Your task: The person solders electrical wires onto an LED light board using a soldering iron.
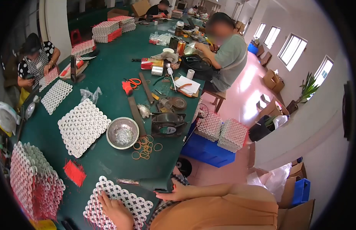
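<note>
A white panel of joined ring-shaped cells (137, 203) lies on the green table close to me, with thin red strands along its lower left edge. My left hand (116, 211) rests flat on it, fingers stretched out and apart. My right hand (178, 191) is closed round the rear of a dark hand tool (153, 184). The tool's long narrow front points left, above the panel's far edge; its exact kind is unclear. A bundle of red strands (75, 172) lies left of the panel. Farther off is a larger white panel (84, 128) of the same cells.
A metal bowl (122, 133) with small shiny pieces stands beside rubber bands (145, 147). Stacked red-and-white panels (34, 180) rise at the near left. Orange-handled scissors (134, 83) and pliers (184, 89) lie farther back. Co-workers sit around the table; a blue crate (208, 150) stands right.
</note>
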Tool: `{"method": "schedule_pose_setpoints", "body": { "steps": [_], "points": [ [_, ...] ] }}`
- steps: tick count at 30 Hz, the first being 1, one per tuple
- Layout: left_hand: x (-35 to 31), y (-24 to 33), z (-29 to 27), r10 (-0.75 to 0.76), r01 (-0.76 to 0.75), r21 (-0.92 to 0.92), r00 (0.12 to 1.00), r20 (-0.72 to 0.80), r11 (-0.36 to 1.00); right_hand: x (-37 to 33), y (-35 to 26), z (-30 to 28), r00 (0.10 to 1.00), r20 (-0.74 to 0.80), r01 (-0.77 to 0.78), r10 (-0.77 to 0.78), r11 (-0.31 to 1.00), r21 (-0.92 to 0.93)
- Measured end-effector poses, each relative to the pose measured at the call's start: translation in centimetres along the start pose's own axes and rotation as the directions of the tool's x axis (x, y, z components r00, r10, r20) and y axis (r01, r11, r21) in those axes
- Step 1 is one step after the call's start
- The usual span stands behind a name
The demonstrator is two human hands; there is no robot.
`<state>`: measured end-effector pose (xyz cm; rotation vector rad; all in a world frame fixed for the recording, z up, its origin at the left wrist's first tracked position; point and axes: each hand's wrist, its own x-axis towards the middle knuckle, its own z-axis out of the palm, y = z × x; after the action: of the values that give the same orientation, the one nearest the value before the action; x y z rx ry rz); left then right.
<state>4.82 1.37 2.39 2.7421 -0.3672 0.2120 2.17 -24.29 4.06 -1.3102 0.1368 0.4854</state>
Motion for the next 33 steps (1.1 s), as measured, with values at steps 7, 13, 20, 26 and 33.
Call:
{"method": "schedule_pose_setpoints", "body": {
  "steps": [7, 13, 20, 26, 33],
  "points": [
    [-1.9, -1.2, 2.1, -0.004, 0.001, -0.064, 0.999, -0.037, 0.998, -0.9, 2.3, -0.7, 0.993, 0.043, 0.103, -0.108, 0.989, 0.107],
    [0.3, -0.5, -1.6, 0.074, -0.083, -0.025, 0.966, -0.249, 0.996, -2.6, 1.3, -1.2, 0.991, 0.128, 0.042, -0.041, 0.999, -0.005],
    [0.6, -2.3, -0.7, -0.133, 0.101, -0.308, 0.988, -0.083, 0.946, -1.7, 3.5, -0.7, 0.977, 0.167, 0.174, -0.135, 0.955, -0.242],
    [0.1, -2.1, 1.0, -0.2, 0.148, -0.336, 0.972, -0.126, 0.93, -0.2, 7.2, -1.9, 0.836, 0.287, 0.533, -0.468, 0.815, -0.226],
    [0.5, -2.3, 0.6, -0.322, 0.282, -0.428, 0.946, -0.024, 0.859, 1.0, 3.5, 0.9, 0.671, -0.315, -0.652, 0.671, 0.736, 0.18]
  ]
}}
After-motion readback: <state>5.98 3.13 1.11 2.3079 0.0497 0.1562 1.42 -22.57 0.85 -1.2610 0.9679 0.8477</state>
